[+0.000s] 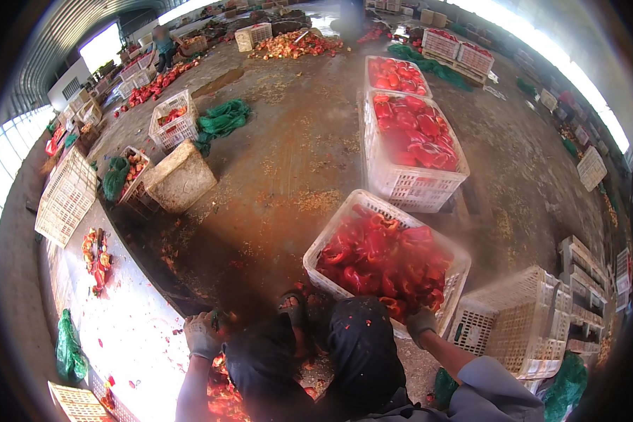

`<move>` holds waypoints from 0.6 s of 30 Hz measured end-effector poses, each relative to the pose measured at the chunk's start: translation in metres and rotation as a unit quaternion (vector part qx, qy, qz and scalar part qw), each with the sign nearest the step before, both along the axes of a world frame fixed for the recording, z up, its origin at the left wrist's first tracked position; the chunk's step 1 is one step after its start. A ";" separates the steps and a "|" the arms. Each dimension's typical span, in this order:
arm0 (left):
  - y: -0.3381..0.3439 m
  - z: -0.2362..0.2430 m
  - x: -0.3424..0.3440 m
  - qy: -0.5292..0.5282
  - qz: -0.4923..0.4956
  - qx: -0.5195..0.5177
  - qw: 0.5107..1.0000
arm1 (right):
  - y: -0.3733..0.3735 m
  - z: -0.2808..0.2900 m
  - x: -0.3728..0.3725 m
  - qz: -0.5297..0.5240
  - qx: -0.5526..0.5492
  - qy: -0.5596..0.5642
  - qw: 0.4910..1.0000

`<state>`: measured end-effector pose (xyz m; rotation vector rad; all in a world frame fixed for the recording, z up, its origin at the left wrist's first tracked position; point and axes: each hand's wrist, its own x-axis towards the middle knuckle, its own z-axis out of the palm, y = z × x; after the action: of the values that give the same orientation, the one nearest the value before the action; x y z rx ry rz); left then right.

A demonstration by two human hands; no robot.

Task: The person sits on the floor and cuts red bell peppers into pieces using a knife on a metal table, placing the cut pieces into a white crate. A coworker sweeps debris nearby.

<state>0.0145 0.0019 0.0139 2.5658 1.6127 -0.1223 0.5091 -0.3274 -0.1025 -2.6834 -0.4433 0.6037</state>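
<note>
My left hand (201,335), in a light glove, is bent into a grip beside my left knee, at the edge of a bright white table. Something small and dark green shows at its fingertips, too unclear to name. My right hand (421,323), also gloved, reaches over the near right rim of a white plastic crate (316,247). Its fingers are down by the red bell pepper pieces (380,257) that fill the crate; blur hides whether they hold one. Beneath my left forearm lie red pepper scraps (226,390), partly hidden by my leg.
Stacked crates of red peppers (418,141) stand just beyond. An upturned crate (513,323) is at my right. The white table (137,330) at left carries a few pepper bits and a green net bag (70,348). Another person (164,49) is at the far left.
</note>
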 end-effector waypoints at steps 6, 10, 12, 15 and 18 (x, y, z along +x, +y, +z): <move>0.001 0.002 0.003 -0.005 0.000 0.002 1.000 | -0.005 -0.007 0.003 -0.004 0.001 -0.005 1.000; 0.001 -0.003 0.000 -0.014 -0.003 0.009 1.000 | -0.002 0.003 -0.001 -0.003 0.007 0.004 1.000; 0.000 -0.002 -0.005 -0.018 -0.003 0.018 1.000 | 0.002 0.000 0.000 0.004 0.008 0.009 1.000; 0.002 -0.005 -0.001 -0.020 -0.011 0.023 0.999 | -0.002 -0.001 0.001 0.002 0.009 0.003 1.000; 0.002 -0.007 0.000 -0.019 -0.013 0.026 0.999 | -0.004 -0.002 0.002 0.002 0.006 -0.004 1.000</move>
<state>0.0144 0.0042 0.0068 2.6116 1.5915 -0.0327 0.5113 -0.3312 -0.1048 -2.6753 -0.4521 0.5884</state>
